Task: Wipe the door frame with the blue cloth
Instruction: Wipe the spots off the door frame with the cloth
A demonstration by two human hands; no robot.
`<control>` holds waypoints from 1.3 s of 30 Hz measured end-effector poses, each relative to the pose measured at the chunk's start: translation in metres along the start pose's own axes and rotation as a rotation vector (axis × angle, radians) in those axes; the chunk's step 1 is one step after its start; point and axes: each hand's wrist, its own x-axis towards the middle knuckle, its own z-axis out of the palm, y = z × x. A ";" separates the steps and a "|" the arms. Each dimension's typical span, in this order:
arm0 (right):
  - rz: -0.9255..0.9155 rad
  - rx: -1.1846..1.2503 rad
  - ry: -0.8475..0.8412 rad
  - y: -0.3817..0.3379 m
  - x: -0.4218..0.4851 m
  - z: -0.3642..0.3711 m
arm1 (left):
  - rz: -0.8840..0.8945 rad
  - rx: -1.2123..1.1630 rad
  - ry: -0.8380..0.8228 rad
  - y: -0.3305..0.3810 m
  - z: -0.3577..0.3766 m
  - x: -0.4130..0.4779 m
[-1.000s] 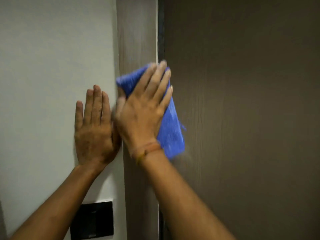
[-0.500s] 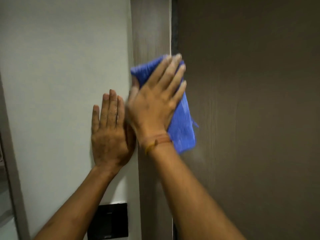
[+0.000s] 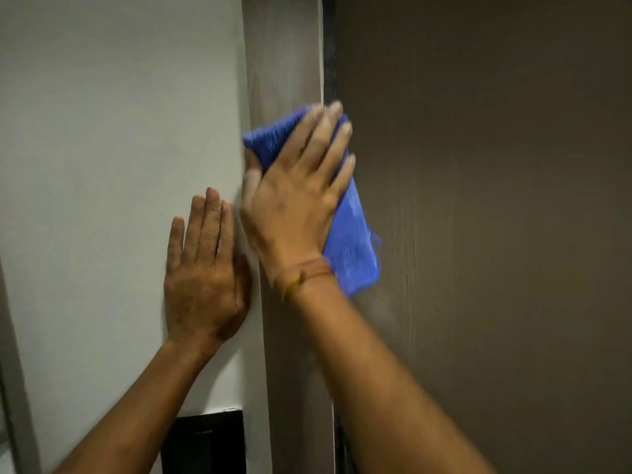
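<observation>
The door frame (image 3: 284,63) is a brown wood-grain strip running vertically between the white wall and the dark door. My right hand (image 3: 297,200) presses the folded blue cloth (image 3: 352,248) flat against the frame, fingers spread over it; the cloth's lower end hangs onto the door side. A thread band circles that wrist. My left hand (image 3: 203,275) lies flat and open on the white wall just left of the frame, holding nothing.
A dark brown door (image 3: 496,200) fills the right side. The white wall (image 3: 102,131) is on the left, with a black switch plate (image 3: 205,443) low down beside the frame. Another frame edge (image 3: 13,388) shows at the far left.
My right hand with the cloth has slid up the frame relative to my left hand. The left hand stays flat on the wall. The view has shifted slightly.
</observation>
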 end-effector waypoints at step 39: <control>-0.063 -0.073 -0.076 0.040 -0.100 0.001 | -0.010 0.038 0.006 0.001 0.002 -0.003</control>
